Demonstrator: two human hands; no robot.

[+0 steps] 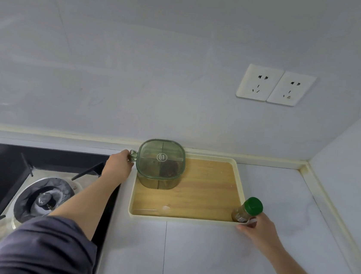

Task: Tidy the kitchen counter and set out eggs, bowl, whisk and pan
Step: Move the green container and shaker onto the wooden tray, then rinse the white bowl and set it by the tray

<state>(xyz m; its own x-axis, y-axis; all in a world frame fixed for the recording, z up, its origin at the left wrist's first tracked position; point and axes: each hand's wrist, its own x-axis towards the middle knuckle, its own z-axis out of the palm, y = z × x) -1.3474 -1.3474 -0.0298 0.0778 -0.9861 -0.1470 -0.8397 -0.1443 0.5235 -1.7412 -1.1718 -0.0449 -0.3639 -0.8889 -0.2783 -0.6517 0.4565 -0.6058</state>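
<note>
Tabletop point(205, 263) of pale marbled stone in a kitchen corner, seen from a person's head camera. A cream-rimmed tray point(188, 219) with a wood-look floor lies along the back edge, just right of a black gas hob point(44, 195) that fills the left end.

A green see-through container point(160, 164) stands in the tray's back left corner, its lid split into 4 sections. The round white emblem at the lid's centre carries writing too small to read. A spice jar point(245, 211) with a green cap stands, tilted in the wide-angle view, in the tray's front right corner; its label cannot be read either.

The left hand point(119, 166), reaching out of a dark blue sleeve point(45, 250), is at the container's side handle point(133, 154), fingers curled around it and mostly hidden behind the hand.

The right hand point(259, 229) holds the tray's front right corner, thumb under the front rim and fingers bent over the corner, just beside the jar's base. Whether they touch the jar cannot be told.

2 white wall sockets point(276, 86) sit side by side on the wall above the tabletop's back edge.
</note>
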